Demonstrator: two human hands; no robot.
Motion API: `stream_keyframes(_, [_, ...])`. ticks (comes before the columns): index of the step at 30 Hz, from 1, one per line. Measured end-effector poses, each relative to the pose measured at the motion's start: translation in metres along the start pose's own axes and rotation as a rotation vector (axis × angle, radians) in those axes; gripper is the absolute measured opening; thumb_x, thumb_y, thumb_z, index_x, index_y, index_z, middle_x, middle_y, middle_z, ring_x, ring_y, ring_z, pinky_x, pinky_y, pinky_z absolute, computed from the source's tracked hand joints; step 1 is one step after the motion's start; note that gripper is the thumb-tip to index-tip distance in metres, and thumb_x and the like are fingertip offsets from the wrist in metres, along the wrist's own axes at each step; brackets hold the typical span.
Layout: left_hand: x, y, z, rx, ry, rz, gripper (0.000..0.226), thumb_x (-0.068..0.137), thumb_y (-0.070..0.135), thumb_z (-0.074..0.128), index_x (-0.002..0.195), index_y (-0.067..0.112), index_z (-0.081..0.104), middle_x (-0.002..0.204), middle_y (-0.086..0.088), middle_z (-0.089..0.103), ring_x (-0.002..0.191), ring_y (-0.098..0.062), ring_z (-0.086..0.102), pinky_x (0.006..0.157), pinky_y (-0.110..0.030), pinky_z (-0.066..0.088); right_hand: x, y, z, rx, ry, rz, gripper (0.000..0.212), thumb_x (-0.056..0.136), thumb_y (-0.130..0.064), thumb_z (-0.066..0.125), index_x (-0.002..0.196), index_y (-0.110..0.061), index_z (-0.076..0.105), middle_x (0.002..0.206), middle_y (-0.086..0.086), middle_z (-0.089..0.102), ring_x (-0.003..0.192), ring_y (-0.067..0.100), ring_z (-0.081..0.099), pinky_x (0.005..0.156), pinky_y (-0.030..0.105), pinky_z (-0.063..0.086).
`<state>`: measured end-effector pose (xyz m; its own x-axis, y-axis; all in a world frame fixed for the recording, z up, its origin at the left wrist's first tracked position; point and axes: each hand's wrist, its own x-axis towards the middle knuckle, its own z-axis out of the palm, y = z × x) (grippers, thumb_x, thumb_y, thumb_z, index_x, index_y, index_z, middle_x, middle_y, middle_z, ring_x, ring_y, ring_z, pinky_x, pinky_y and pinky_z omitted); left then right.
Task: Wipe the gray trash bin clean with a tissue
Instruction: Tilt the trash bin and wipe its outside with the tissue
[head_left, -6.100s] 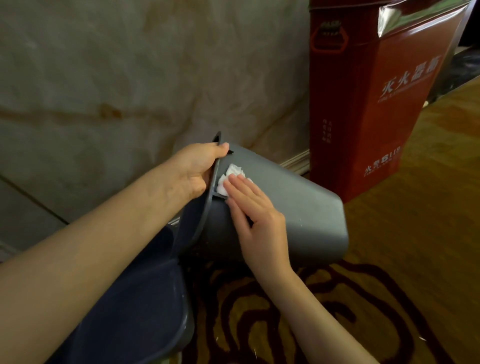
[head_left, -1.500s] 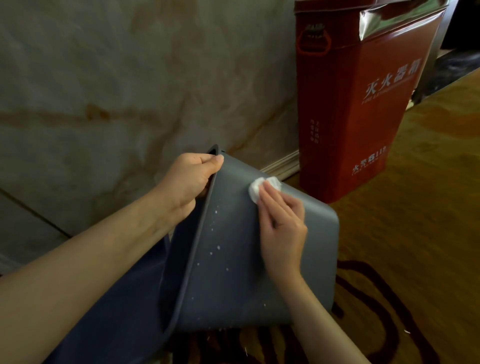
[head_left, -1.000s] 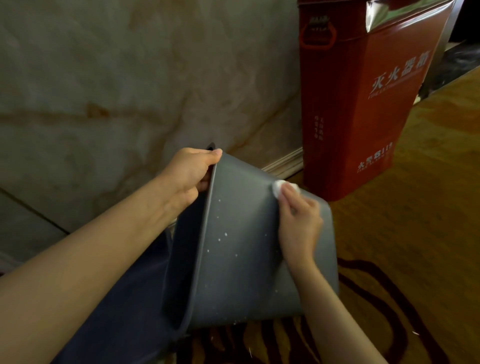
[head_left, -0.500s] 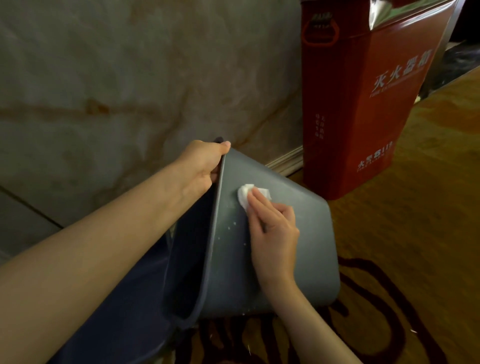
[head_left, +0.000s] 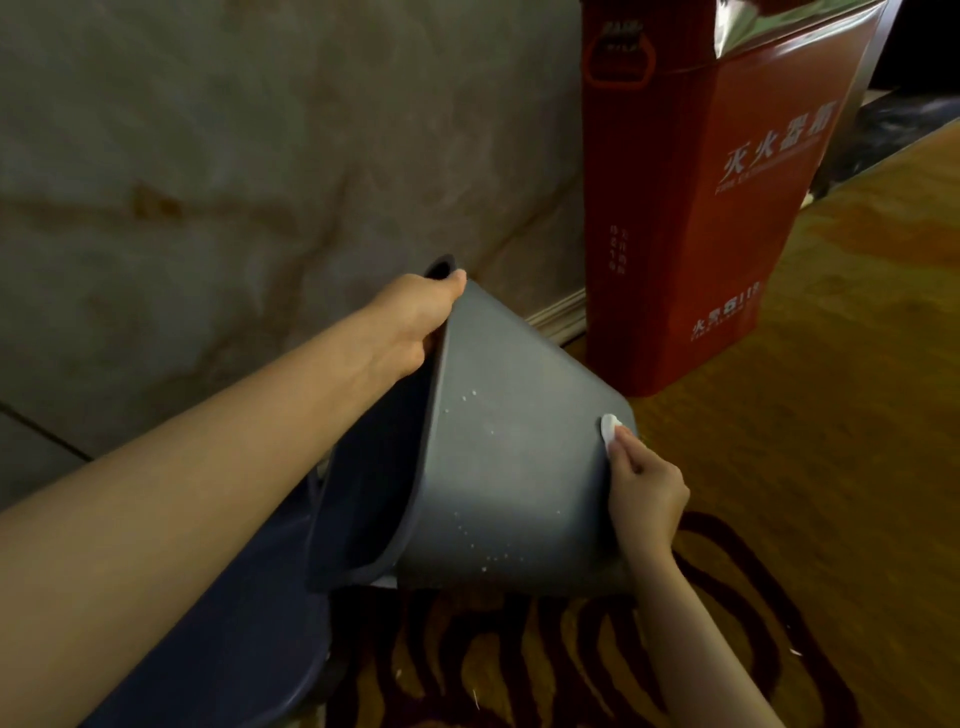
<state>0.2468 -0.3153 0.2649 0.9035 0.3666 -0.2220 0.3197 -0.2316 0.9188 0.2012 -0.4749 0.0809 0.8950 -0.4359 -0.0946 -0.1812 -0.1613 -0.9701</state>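
The gray trash bin is tipped on its side above the carpet, its open mouth toward me and its base pointing away to the right. My left hand grips the top of its rim. My right hand presses a small white tissue against the bin's outer wall at the far right edge, near the base. Small white specks dot the wall between rim and base.
A tall red metal box with white characters stands just behind the bin against the marble wall. A dark blue rounded object lies under my left arm. Patterned brown and gold carpet covers the floor.
My right hand has slid the tissue from near the rim across the bin's wall to its far right edge. The bin has tilted a little more. My left hand keeps its hold on the rim.
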Motion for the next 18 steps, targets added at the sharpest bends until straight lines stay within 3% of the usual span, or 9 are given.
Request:
stream_keyframes(2, [-0.011,-0.01,-0.006,0.05,-0.044,-0.01,0.033,0.094,0.025,0.045,0.119,0.007,0.057,0.101,-0.009,0.064,0.093,-0.023,0.061,0.087,-0.036,0.049,0.004,0.0,0.002,0.017,-0.006,0.028,0.026,0.091,-0.018,0.057,0.116,-0.014,0.064,0.105,-0.002,0.07,0.057,-0.006,0.048,0.054,0.005,0.037])
stream_keyframes(6, [-0.032,-0.02,-0.026,-0.075,-0.086,-0.09,0.026,0.095,0.016,0.041,0.116,0.011,0.055,0.081,-0.001,0.06,0.07,-0.013,0.058,0.051,-0.023,0.053,0.003,-0.001,0.009,0.037,-0.045,0.05,0.027,0.091,-0.018,0.057,0.117,-0.014,0.063,0.108,0.0,0.07,0.062,0.002,0.055,0.053,0.013,0.04])
stream_keyframes(8, [-0.043,-0.019,-0.034,-0.202,-0.134,-0.164,0.019,0.095,0.013,0.039,0.107,0.014,0.054,0.079,-0.002,0.058,0.068,-0.013,0.055,0.043,-0.018,0.052,0.002,-0.001,0.012,0.032,-0.064,0.049,0.027,0.091,-0.018,0.057,0.117,-0.014,0.063,0.103,0.0,0.071,0.056,0.003,0.053,0.048,0.013,0.037])
stream_keyframes(11, [-0.06,-0.027,-0.052,-0.193,-0.228,-0.237,0.021,0.095,0.014,0.037,0.097,0.023,0.056,0.082,-0.002,0.059,0.068,-0.015,0.056,0.048,-0.023,0.055,0.001,-0.006,0.019,-0.02,-0.102,0.024,0.026,0.091,-0.017,0.057,0.117,-0.014,0.063,0.102,-0.001,0.071,0.052,-0.001,0.049,0.043,0.006,0.036])
stream_keyframes(14, [-0.071,-0.038,-0.062,-0.192,-0.313,-0.256,0.032,0.096,0.018,0.037,0.117,0.039,0.049,0.09,-0.001,0.064,0.061,-0.016,0.066,0.05,-0.034,0.057,0.001,-0.009,0.022,-0.068,-0.141,0.006,0.026,0.091,-0.017,0.056,0.116,-0.012,0.063,0.103,0.001,0.071,0.053,0.002,0.05,0.046,0.01,0.037])
stream_keyframes(18, [-0.063,-0.038,-0.049,-0.248,-0.224,-0.177,0.038,0.096,0.021,0.039,0.13,0.036,0.042,0.083,0.003,0.06,0.051,-0.008,0.062,0.046,-0.023,0.054,0.009,-0.011,0.017,-0.115,-0.167,0.074,0.027,0.091,-0.019,0.057,0.117,-0.012,0.063,0.111,0.007,0.069,0.068,0.012,0.058,0.058,0.021,0.045])
